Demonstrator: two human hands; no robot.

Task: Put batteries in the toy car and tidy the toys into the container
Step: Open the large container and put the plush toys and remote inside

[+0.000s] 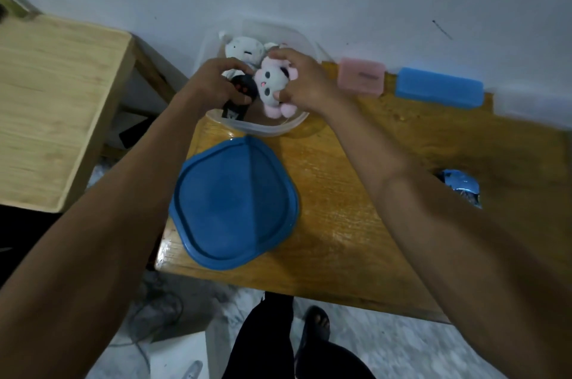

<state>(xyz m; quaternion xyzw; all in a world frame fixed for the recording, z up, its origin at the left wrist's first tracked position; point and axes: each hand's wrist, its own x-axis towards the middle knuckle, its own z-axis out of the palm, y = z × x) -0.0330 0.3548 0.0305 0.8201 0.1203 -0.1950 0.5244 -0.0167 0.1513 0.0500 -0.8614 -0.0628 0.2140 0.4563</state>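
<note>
A clear plastic container (266, 130) stands at the far edge of the wooden table (340, 224), against the wall. Inside it lies a white plush toy (243, 49) at the back. My left hand (213, 81) grips a black plush toy (241, 94) inside the container's left half. My right hand (297, 81) holds a pink and white plush toy (270, 84) in the right half, touching the black one. The container's blue lid (233, 204) lies flat on the table in front of it. No toy car or batteries are visible.
A pink box (360, 77) and a blue box (439, 88) sit along the wall to the right. A light wooden table (52, 106) stands to the left. A shiny blue object (461, 187) shows at the right. My legs and a sandal are below.
</note>
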